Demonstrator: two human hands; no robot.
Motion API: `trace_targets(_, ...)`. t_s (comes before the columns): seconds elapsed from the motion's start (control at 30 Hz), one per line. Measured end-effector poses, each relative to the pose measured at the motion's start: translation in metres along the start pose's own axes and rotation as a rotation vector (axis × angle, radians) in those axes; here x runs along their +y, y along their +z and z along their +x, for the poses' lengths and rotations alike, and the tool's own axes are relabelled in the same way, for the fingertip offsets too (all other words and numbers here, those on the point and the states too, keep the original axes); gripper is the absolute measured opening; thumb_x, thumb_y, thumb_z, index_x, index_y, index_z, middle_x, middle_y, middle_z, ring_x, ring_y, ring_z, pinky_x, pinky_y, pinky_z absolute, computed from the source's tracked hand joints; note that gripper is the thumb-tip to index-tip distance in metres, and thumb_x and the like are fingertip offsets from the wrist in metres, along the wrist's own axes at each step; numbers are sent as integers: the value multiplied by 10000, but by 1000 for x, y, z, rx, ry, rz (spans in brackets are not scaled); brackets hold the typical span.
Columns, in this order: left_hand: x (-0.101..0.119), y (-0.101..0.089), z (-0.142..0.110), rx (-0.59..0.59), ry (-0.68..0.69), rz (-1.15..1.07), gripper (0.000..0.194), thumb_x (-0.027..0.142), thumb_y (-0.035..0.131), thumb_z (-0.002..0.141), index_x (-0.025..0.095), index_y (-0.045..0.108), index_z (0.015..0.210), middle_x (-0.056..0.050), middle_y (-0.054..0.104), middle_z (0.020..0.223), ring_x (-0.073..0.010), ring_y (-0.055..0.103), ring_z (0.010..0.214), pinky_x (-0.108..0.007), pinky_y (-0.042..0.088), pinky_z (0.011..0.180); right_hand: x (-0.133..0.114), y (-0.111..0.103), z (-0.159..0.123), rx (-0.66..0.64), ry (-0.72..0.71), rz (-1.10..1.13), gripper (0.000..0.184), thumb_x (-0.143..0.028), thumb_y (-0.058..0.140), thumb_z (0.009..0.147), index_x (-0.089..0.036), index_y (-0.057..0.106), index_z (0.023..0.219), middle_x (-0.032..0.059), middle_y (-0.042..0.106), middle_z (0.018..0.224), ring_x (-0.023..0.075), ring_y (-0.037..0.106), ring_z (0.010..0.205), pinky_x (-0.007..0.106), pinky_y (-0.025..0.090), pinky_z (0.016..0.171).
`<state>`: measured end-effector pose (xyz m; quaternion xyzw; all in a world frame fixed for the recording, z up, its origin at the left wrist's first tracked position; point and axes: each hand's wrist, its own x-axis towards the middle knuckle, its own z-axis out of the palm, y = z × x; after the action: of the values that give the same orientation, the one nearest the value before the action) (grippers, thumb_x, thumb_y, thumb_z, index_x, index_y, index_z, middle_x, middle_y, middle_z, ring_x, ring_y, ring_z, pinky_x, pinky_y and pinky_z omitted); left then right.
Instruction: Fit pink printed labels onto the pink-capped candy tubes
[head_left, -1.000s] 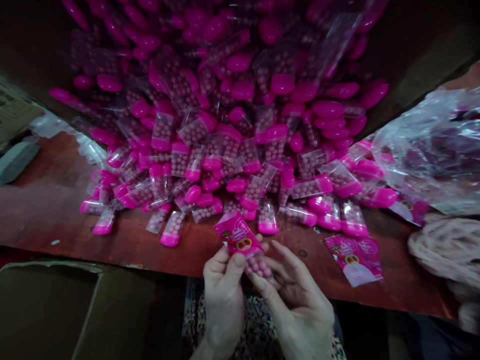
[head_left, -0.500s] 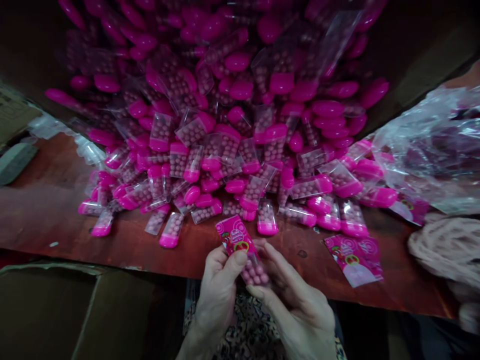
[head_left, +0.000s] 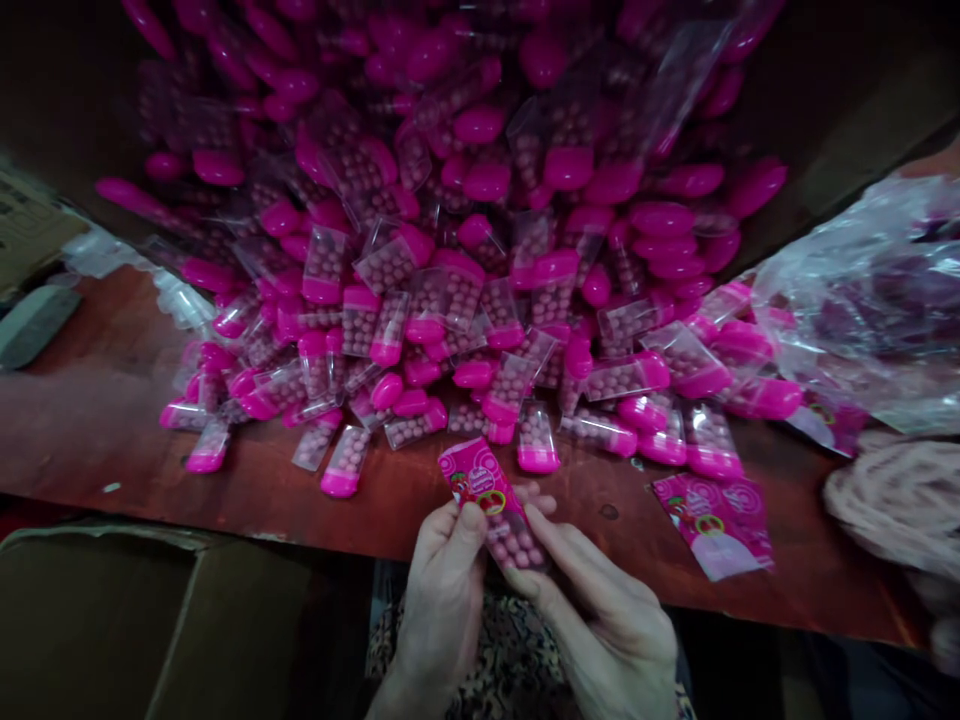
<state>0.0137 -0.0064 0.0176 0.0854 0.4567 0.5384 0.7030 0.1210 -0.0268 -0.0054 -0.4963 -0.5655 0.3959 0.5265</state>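
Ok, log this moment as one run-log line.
left hand: grips pink-labelled packet | right hand: holds packet's lower end | beside: heap of pink-capped clear tubes

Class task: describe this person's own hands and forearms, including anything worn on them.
The left hand and right hand are bare, with no gloves, and no ring or watch shows. The forearms in view show no sleeves. Below them is dark cloth with a leopard-like pattern, probably the person's clothing.
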Motion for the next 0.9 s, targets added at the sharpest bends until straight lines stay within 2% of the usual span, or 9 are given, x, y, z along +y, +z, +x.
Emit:
trace_targets(0.1, -3, -2, 0, -14, -2, 6, 232, 363, 690, 757, 152, 727, 846, -98, 747, 826, -267, 661, 950, -411, 468, 917, -1, 3, -4, 32, 28, 0, 419, -160, 646, 813, -297, 619, 1208, 9, 717, 899, 148, 696, 742, 231, 620, 675)
trace_targets(0.27, -9, -2, -1, -19, -18, 54, 218, 325, 678, 778, 152, 724, 902, -101, 746, 867, -252, 651, 970, -383, 467, 913, 2, 7, -7, 131, 62, -11, 459, -108, 672, 771, -318, 632, 1178, -7, 719, 1026, 170, 710, 833, 272, 619, 754)
trace_targets(0.43, -2, 1, 3, -47, -68, -12, 257, 387, 677, 772, 143, 731, 830, -104, 740, 805, -254, 670, 899, -391, 481, 882, 0, 4, -1, 104, 148, 24, 469, -155, 741, 731, -358, 646, 1143, -41, 723, 1028, 177, 720, 828, 291, 615, 780)
trace_targets(0.53, 0, -1, 4, -92, -65, 27, 247, 364, 687, 766, 131, 735, 830, -116, 739, 833, -252, 668, 895, -378, 485, 868, -1, 2, 3, 121, 79, -46, 468, -147, 740, 738, -382, 643, 1132, -58, 717, 1037, 173, 718, 840, 298, 605, 821)
trace_targets(0.67, -5, -4, 5, -54, -52, 83, 213, 334, 704, 752, 126, 726, 790, -115, 739, 853, -238, 667, 872, -361, 483, 860, 4, 1, 3, 182, -60, -164, 465, -124, 726, 751, -361, 640, 1142, -47, 724, 1008, 188, 718, 852, 314, 604, 831)
trace_targets(0.8, -10, -5, 5, -11, -45, 65, 204, 327, 713, 744, 131, 710, 799, -110, 740, 843, -239, 667, 873, -361, 487, 847, 8, 4, 2, 218, -115, -288, 398, -144, 720, 769, -320, 663, 1122, -29, 737, 968, 187, 723, 811, 308, 614, 791)
trace_targets(0.9, -10, -5, 4, -36, -43, 78, 211, 337, 722, 732, 128, 716, 761, -107, 739, 824, -225, 669, 828, -344, 494, 820, 8, 3, 3, 217, -177, -369, 292, -184, 679, 820, -280, 666, 1095, -19, 747, 908, 163, 724, 743, 257, 618, 710)
